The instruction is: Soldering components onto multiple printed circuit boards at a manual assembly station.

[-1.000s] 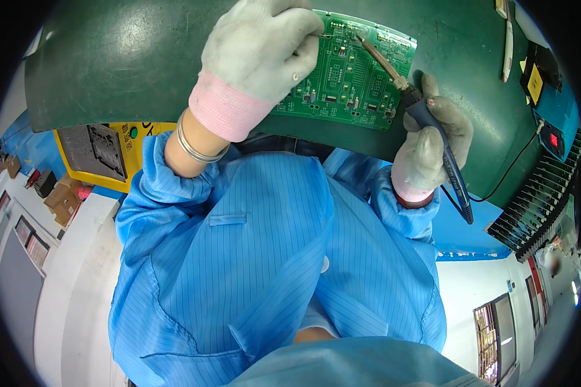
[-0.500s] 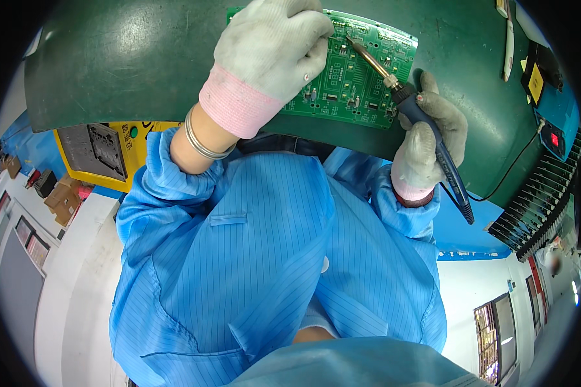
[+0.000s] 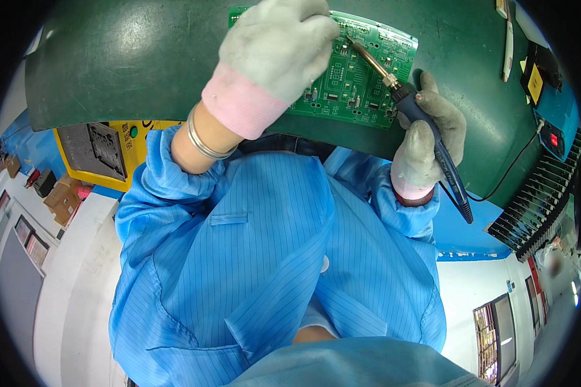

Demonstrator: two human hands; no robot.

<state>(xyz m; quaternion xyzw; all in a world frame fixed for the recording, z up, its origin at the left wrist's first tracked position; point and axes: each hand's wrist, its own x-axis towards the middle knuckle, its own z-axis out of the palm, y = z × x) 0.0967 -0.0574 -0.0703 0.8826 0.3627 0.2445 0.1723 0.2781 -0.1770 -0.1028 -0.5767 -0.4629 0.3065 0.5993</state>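
Observation:
A green circuit board with small components and digit-display outlines lies on the dark green bench mat. My right hand, in a grey-white glove, is closed round the dark blue handle of a soldering iron. The iron points up and left, its tip over the upper middle of the board. Over the board's left part is my gloved left hand, its fingers curled in. Whatever its fingertips hold, if anything, is hidden behind the hand at the upper edge.
To the right stands a blue soldering station with a red display and a cable. Below it is a black slotted rack. A white stick-like tool lies on the mat. At the left is a yellow-framed fixture.
My left hand has shifted slightly to the right, and its fingers are curled more closely together. The soldering iron and my right hand have hardly moved.

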